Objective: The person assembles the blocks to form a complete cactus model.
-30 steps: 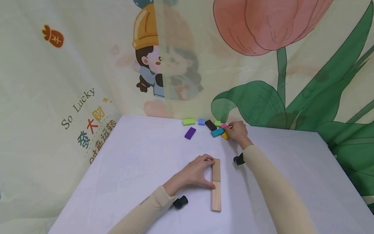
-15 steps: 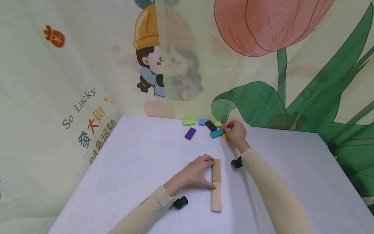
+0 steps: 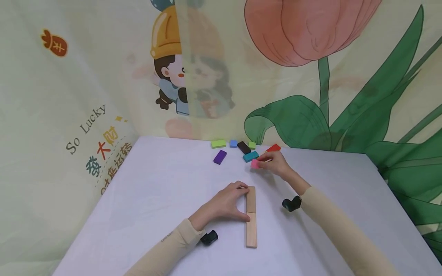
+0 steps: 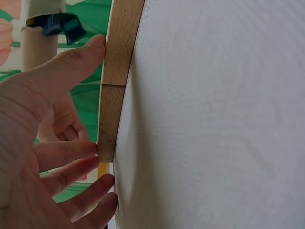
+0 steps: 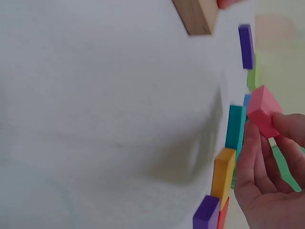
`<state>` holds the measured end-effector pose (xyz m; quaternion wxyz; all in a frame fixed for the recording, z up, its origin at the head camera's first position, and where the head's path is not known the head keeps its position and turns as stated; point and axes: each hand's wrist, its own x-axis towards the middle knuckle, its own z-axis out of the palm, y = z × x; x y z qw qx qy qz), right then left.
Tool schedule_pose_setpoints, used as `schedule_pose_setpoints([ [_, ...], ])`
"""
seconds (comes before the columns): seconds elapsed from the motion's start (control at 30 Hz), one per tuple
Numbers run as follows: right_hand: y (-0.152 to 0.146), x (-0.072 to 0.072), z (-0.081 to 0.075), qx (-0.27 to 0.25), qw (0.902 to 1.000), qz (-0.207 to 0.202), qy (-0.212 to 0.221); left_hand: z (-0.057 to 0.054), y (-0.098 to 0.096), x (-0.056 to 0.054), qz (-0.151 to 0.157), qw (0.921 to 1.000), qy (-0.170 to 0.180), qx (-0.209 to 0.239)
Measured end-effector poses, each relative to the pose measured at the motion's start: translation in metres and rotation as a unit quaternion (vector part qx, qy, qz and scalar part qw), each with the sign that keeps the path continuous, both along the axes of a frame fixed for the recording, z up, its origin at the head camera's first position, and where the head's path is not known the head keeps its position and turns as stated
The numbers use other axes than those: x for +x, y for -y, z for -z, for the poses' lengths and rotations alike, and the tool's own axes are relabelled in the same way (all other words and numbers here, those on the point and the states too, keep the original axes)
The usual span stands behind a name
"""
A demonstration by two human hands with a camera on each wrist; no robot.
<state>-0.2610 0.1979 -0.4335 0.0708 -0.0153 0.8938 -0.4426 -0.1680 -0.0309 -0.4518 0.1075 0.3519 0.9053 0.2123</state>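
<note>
White surface [image 3: 155, 184]: coloured blocks [image 3: 244, 147] by far edge; room for moving seems ample toward left and right edges, tight along far edge.
Left hand [image 3: 224, 203]: thumb and fingers spread wide, touching left side of near wooden block [image 3: 251, 232] and far wooden block [image 3: 251, 199], set end to end; light, steady pressure should suit, lest joint open.
Right hand [image 3: 276, 165]: thumb and fingers pinching pink block [image 3: 254, 164].
Teal block [image 3: 251, 156]: just beyond pink block; brushing it possible.
Pink block: seemingly raised; firm pinch, unhurried carry advisable.
</note>
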Motion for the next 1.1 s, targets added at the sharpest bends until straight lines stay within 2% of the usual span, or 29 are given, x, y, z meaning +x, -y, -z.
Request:
schedule_pose_setpoints([
  [0.13, 0.006, 0.013, 0.005, -0.001, 0.9988, -0.039, 0.03, 0.0, 0.002, 0.0, -0.003, 1.0, 0.005, -0.003],
  [0.4, 0.013, 0.025, 0.011, 0.008, 0.9934, -0.106, 0.044, 0.001, 0.002, -0.001, -0.002, 1.0, 0.002, -0.005],
  [0.53, 0.013, 0.026, 0.012, 0.013, 0.9926, -0.105, 0.059, 0.0, 0.002, -0.001, -0.001, 1.0, 0.001, -0.003],
  [1.1, 0.012, 0.031, 0.019, 0.004, 0.991, -0.126, 0.046, -0.003, 0.0, 0.001, 0.0, 1.0, 0.002, -0.009],
])
